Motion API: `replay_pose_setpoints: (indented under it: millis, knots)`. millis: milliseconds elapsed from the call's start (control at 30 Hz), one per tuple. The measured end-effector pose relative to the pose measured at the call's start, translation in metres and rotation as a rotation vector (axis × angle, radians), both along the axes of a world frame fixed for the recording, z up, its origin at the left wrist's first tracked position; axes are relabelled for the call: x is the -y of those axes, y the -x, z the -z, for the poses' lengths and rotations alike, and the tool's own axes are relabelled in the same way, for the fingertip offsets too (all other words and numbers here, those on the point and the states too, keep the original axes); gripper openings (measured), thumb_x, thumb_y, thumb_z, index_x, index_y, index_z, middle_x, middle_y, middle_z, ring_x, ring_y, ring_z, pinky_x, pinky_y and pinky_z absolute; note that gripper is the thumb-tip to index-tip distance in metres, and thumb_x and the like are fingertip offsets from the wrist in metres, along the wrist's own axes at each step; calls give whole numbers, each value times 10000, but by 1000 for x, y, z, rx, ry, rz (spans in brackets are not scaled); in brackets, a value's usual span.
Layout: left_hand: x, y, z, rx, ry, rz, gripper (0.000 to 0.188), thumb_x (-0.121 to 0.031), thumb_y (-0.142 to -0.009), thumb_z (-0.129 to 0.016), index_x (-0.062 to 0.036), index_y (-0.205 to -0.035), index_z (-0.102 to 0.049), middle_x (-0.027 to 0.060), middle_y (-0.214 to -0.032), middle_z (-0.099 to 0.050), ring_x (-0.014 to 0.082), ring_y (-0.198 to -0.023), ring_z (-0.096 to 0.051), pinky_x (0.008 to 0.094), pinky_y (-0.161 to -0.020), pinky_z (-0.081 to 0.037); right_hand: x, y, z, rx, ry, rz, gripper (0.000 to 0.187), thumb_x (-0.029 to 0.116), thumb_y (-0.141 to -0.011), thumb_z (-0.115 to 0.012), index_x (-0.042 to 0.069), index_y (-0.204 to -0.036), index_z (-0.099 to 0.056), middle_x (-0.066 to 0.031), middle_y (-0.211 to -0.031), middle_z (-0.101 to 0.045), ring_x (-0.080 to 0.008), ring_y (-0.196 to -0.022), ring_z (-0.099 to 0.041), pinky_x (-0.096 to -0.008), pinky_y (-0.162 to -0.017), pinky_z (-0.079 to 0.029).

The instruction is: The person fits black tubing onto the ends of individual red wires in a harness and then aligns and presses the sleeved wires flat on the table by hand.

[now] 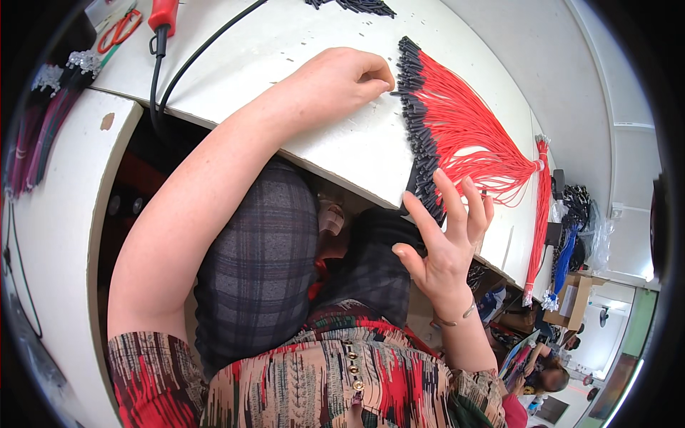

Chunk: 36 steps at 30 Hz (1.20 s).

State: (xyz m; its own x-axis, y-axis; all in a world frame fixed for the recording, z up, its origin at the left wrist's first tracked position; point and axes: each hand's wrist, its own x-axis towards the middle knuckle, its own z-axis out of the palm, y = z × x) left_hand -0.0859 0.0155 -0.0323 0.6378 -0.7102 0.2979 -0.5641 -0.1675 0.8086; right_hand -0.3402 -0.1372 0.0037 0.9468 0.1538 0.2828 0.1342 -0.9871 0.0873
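A fanned bundle of red wires point(467, 107) lies on the white table, tied together at its right end. Black sleeves point(421, 121) cover the wire ends along its left side. Thumb and fingers of my left hand point(354, 80) are closed together just left of the upper sleeves; whatever may be between the fingertips is too small to make out. Raised at the table's front edge, my right hand point(453, 246) has its fingers spread and holds nothing. It is in front of the lower sleeves and hides part of them.
A red-handled tool point(163, 14) with a black cable and orange scissors point(120, 31) are at the far left. Loose black sleeves point(351, 6) lie at the far edge. Another red wire bundle point(540, 228) lies at right, near blue wires point(566, 260) and a cardboard box point(573, 303). A person is in the background.
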Motion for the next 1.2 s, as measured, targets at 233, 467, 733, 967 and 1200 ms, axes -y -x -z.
replay_pose_setpoints:
  millis: [233,467,733,967,1200]
  knots:
    - [0,0,2,-10,22,7,256,-176,-1005,-609,-14,-1159,-733,125,-1016,-755,201,-957,-711,331,-903,-547,-7,-2,4,-4,42,77,574,576,-921,-669,136,-1287,-720,-118,-1573,-478,-360,-1493,-306,-579,-1238,-98]
    - [0,-1,2,-3,20,-2,258,-179,-1006,-607,-18,-1163,-734,126,-1019,-757,208,-961,-714,332,-908,-547,-10,-3,4,-18,71,115,586,546,-928,-675,115,-1325,-690,-115,-1577,-469,-361,-1501,-304,-588,-1240,-97]
    - [0,-1,2,0,28,-6,258,-187,-1008,-609,-20,-1159,-736,128,-1016,-758,214,-949,-714,336,-898,-548,-10,-3,3,-14,42,101,558,491,-914,-705,113,-1325,-687,-117,-1555,-489,-371,-1490,-327,-583,-1241,-124]
    - [1,2,2,-26,11,-18,257,-193,-1009,-617,-16,-1153,-735,130,-1003,-756,210,-933,-711,334,-888,-548,11,-5,-11,97,-206,105,371,207,-960,-628,39,-1285,-693,-156,-1507,-531,-395,-1482,-325,-523,-1207,-262]
    - [0,1,-2,-41,3,3,255,-180,-1008,-607,-8,-1152,-731,128,-1009,-752,206,-956,-707,331,-904,-541,27,-2,-12,155,-286,187,311,95,-977,-587,31,-1258,-705,-143,-1480,-563,-371,-1482,-344,-492,-1210,-274]
